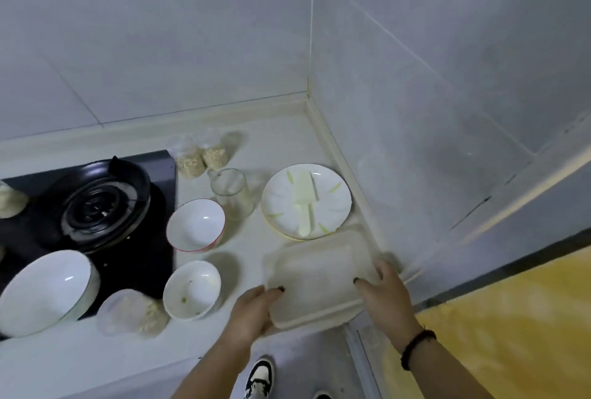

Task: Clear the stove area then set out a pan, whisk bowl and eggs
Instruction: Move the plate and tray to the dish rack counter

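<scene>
From my remote feed, nearest the camera: a black-and-white shoe [260,378] on the floor, cut off by the bottom edge; no logo or writing readable on it or anywhere else. Both hands hold a translucent rectangular container [319,274] at the counter's front corner. The left hand [252,312] has its fingers curled round the near-left corner, thumb on top; the right hand [383,293] grips the right end, fingers partly hidden behind the rim, a dark bead bracelet [415,349] on that wrist. I cannot tell whether the container rests on the countertop [271,149] or is lifted off it; its contents are too cloudy to make out. Left of the container sits a small white bowl [192,290] with greenish specks inside, then a clear bag of pale crumbs [134,314], then a large white bowl [44,290] resting on the black stove top, its left edge cut off. Behind the container lie stacked plates [305,200] holding a pale green paddle-shaped utensil [303,207], blurred. Left of the plates stand a clear glass jug [230,191] and a pink-rimmed bowl [195,224]. The gas burner [102,203] lies further left of the container, and two bags of grain [201,159] stand farthest back by the wall. No pan, whisk or eggs in sight.
</scene>
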A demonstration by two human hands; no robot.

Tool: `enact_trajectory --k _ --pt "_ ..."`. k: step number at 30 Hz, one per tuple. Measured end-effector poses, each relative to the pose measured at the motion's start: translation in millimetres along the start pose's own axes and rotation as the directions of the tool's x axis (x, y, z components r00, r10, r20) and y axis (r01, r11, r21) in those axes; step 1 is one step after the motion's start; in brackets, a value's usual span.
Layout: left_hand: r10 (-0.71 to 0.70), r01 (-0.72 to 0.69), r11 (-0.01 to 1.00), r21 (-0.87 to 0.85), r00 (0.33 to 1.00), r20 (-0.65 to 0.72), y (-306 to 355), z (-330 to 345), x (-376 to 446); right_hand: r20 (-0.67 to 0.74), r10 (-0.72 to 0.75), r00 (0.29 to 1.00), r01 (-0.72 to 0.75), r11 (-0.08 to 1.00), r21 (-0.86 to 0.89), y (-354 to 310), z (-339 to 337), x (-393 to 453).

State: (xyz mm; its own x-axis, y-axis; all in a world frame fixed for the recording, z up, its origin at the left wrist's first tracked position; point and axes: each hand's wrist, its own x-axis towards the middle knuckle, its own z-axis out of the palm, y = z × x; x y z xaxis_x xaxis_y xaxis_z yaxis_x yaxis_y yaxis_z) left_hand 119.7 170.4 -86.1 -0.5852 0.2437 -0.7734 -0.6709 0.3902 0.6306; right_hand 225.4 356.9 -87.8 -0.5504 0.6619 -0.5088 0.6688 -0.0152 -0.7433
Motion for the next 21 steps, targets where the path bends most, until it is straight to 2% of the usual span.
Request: enact_trajectory --k 7,13,18,21 --pt "0.074 -0.057 0.953 -0.299 0.996 0.046 -20.0 -15.5 -32.7 0.096 -0.153 0.984 0.146 0.986 0.077 -22.4 -12.4 -5.3" --pt "0.160 -0.214 0.866 -0.451 0.975 -0.156 -13.6 -43.5 -67.2 0.248 -0.298 0.922 0.261 0.950 0.172 -65.5 5.2 -20.4" --pt "0.224 -0.365 0.753 -0.547 0.924 -0.309 -0.9 -87.1 -99.1 0.294 -0.361 0.885 0.272 0.914 0.302 -104.0 36.8 -35.5" --pt "0.262 -0.451 0.668 -0.592 0.887 -0.379 4.1 -121.8 -109.6 0.315 -0.406 0.858 0.312 0.899 0.307 -122.5 61.6 -46.3"
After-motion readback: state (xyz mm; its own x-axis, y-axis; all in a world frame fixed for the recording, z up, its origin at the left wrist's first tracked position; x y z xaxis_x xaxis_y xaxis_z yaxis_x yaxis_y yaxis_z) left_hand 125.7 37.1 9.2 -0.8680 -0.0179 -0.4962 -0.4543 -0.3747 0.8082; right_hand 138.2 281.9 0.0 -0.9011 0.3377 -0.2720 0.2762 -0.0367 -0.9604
